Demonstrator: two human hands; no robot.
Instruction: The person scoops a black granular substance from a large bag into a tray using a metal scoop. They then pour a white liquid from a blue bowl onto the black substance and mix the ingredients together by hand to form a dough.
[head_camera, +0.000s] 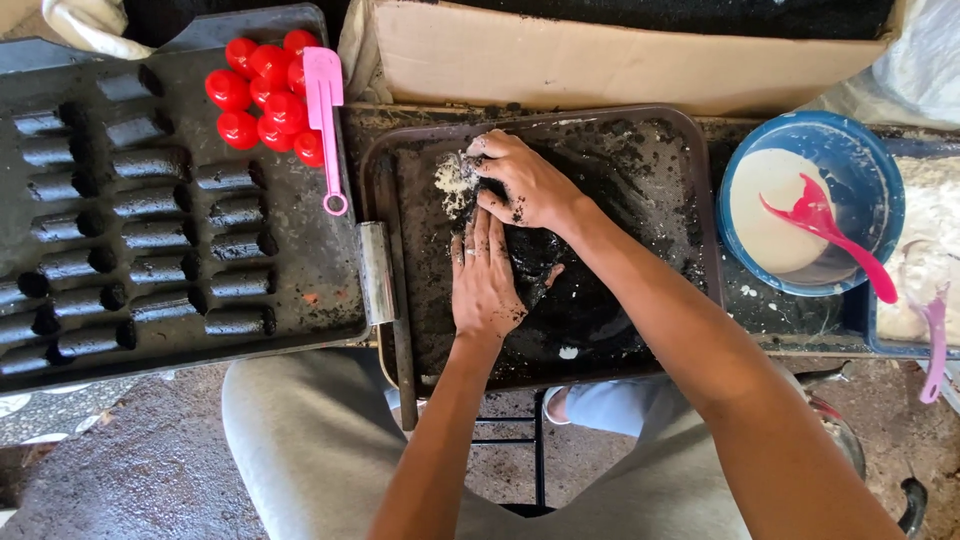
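Both hands work in a dark tray (668, 150) covered with black crumbly mixture (590, 300). My left hand (485, 280) lies flat, fingers together, pressing on a mound of the black stuff. Just above it, my right hand (525, 180) is cupped with bent fingers over the same mound, beside a pale powdery patch (452, 182). Black grains stick to both hands. Neither hand holds a tool.
A dark board (310, 250) at left carries rows of black cylinders (150, 235), several red balls (265, 95) and a pink spatula (325, 115). A metal tube (377, 272) sits between board and tray. A blue bowl (860, 170) with pale paste and a red spoon (825, 235) stands at right; a cardboard box (600, 60) is behind.
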